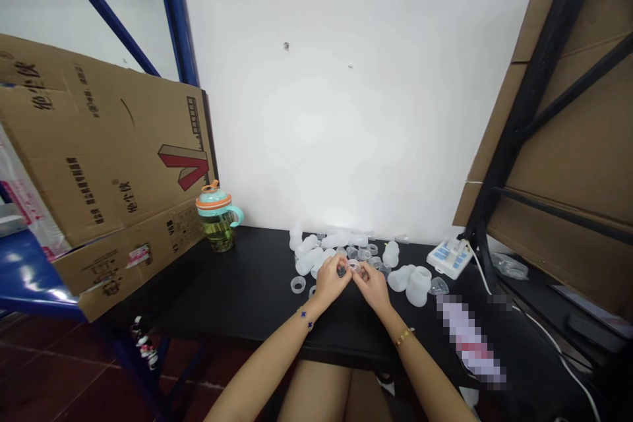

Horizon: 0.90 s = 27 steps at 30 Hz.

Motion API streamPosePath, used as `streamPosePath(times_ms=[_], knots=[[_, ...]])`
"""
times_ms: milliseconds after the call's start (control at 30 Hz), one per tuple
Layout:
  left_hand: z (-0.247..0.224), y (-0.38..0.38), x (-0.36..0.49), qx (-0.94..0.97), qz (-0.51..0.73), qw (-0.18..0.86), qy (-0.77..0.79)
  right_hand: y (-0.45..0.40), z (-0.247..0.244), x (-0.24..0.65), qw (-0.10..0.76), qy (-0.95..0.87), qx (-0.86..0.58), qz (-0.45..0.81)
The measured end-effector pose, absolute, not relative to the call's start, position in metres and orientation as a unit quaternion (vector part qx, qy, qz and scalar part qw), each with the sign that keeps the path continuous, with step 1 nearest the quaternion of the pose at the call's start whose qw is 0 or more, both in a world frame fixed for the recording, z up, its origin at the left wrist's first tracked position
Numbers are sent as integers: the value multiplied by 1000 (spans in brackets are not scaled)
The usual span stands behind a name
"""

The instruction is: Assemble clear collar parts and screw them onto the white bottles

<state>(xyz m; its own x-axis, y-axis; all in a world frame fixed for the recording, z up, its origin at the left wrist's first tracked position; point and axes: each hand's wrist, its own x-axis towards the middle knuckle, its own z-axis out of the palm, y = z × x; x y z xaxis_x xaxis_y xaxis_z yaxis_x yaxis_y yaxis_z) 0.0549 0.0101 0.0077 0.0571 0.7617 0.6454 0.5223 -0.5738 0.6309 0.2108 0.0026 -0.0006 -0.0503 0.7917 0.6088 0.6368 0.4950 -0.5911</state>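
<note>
My left hand and my right hand are close together over the black tabletop, fingers pinched. Between their fingertips is a translucent plastic ring, gripped from both sides. A small clear piece shows by the left fingertips, too small to make out. Behind the hands lies a heap of frosted white plastic bottles mixed with clear rings and caps. Another loose ring rests left of my left hand. To the right, a frosted bottle stands beside a clear dome-shaped cover.
A jug with a turquoise lid stands at the back left, by a large cardboard box. On the right are a white power strip, its cable and a blurred-out flat object. A white wall closes off the back.
</note>
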Motion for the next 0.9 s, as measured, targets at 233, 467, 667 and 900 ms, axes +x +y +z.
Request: streamPosePath(times_ms=[233,467,667,900], knots=[[10,8,55,719,516,114,452,3,-2,211,480,-723,-491,82],[8,8,54,722,513,103,453,7,-6,212,479,-727,-486,77],[9,8,53,721,515,100,453,8,-9,212,478,-724,-489,91],[11,9,54,717,509,79,470,6,-5,212,471,-726,-489,113]])
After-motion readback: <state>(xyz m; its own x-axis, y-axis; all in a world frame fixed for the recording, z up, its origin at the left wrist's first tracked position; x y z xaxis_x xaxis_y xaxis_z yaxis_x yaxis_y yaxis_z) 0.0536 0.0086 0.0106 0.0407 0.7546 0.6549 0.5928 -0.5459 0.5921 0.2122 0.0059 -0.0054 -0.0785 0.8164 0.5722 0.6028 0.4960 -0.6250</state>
